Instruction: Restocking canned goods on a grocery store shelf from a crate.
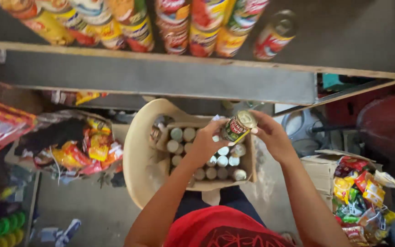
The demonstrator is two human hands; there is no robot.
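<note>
Shelf [151,77] above carries a row of cans. Chair [135,151] bears an open box [250,167], mostly full of cans. Left hand [206,146] and right hand [273,135] together grip one can [237,126], raised above the box.

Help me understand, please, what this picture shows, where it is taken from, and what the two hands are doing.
There is one picture, taken by a camera worn on a person's head and looking straight down, so you see that person's own arms and red shirt. Both hands hold one small can with a green label: the left hand grips it from one side, the right hand from the other. Beneath them an open cardboard box full of similar cans sits on a cream plastic chair. Above runs a shelf lined with colourful cans. Boxes of snack packets stand on the floor either side.
</note>
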